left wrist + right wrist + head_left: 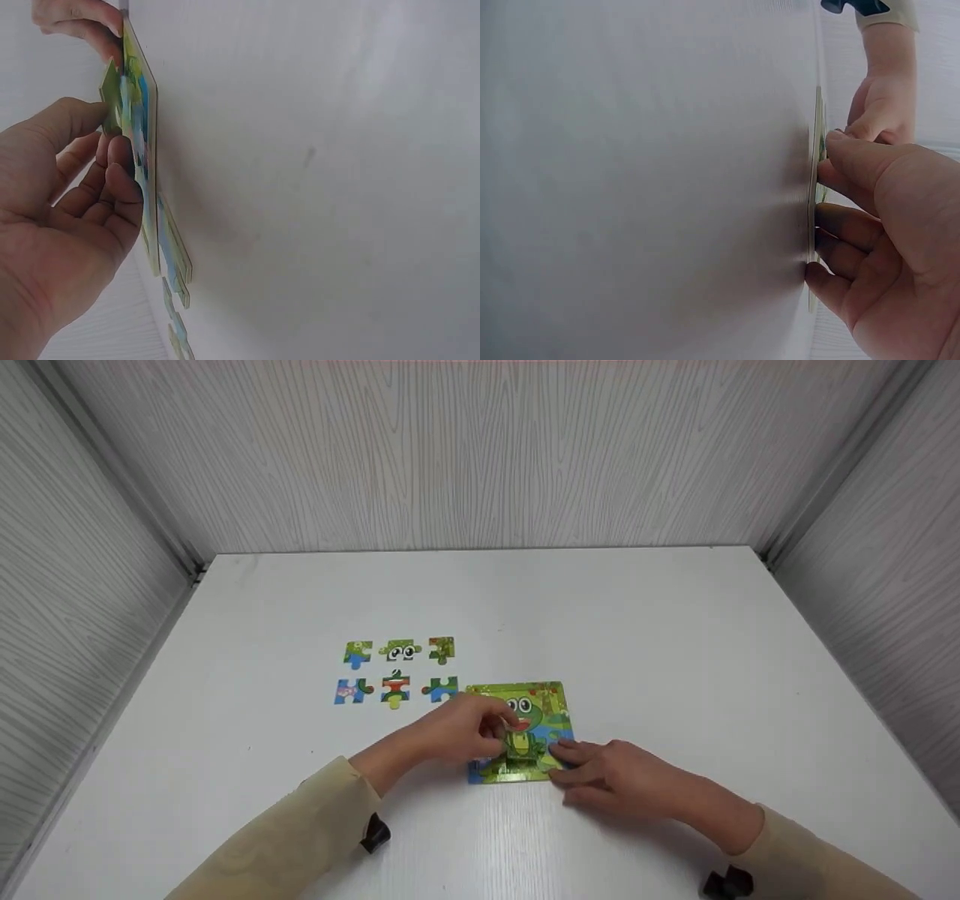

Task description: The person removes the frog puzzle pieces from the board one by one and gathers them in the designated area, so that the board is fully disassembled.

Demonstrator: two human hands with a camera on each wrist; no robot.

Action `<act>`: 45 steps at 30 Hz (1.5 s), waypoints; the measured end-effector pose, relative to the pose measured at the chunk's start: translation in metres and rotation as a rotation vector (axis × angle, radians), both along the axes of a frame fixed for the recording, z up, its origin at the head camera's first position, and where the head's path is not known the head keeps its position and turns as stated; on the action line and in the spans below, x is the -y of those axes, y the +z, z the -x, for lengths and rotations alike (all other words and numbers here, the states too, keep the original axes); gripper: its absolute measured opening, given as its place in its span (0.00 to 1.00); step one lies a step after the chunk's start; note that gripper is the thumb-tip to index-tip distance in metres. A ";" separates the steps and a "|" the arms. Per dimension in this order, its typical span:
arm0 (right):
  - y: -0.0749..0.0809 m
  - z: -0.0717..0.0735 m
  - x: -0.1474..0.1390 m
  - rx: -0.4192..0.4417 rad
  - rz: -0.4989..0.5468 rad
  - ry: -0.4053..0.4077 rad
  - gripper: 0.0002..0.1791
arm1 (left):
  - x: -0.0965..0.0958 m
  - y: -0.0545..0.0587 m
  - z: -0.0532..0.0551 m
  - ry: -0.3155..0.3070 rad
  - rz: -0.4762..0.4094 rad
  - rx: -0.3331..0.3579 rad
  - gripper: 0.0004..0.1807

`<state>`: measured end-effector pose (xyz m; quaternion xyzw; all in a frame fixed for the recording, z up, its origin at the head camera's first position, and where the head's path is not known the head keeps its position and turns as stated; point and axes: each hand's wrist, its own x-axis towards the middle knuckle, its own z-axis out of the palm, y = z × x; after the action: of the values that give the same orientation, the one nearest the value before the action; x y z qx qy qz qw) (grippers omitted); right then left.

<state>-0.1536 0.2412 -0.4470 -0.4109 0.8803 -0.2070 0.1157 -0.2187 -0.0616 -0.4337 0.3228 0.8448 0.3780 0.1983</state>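
Note:
A square frog picture puzzle board (551, 691) lies flat on the table. My left hand (463, 727) is over its left half, pinching a green puzzle piece (110, 94) between thumb and fingers. In the left wrist view the piece is tilted up from the board's face, and part of it is hidden by the fingers. At the board's lower right edge, my right hand (619, 776) rests with its fingers spread and extended. Its fingertips (825, 172) touch the board's edge in the right wrist view.
Left of the board, several loose puzzle pieces lie in two rows, among them a piece with eyes (400, 651) and a red-mouthed piece (395, 690). The white table (637, 615) is bordered by wood-grain panels (480, 457) at the back and sides.

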 end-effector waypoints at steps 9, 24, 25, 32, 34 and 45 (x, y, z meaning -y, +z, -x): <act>0.004 -0.001 0.001 0.047 -0.018 -0.043 0.22 | 0.024 0.022 0.004 0.036 -0.043 -0.046 0.18; 0.004 -0.002 -0.002 0.044 -0.013 -0.040 0.22 | 0.100 0.039 0.006 0.205 -0.027 -0.059 0.15; 0.004 -0.002 -0.003 0.040 -0.012 -0.037 0.22 | 0.104 0.038 0.005 0.214 -0.028 -0.053 0.15; 0.003 -0.002 -0.003 0.034 -0.030 -0.034 0.22 | 0.129 0.031 0.003 0.236 -0.022 -0.049 0.18; 0.003 -0.002 -0.003 0.029 -0.029 -0.027 0.22 | 0.134 0.030 0.002 0.236 -0.010 -0.046 0.18; 0.003 -0.004 -0.002 -0.007 -0.017 0.001 0.21 | 0.157 0.013 -0.003 0.216 0.097 -0.029 0.18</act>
<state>-0.1494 0.2436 -0.4436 -0.4109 0.8823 -0.1981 0.1163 -0.2160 -0.2186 -0.4207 0.2253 0.8948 0.3511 0.1593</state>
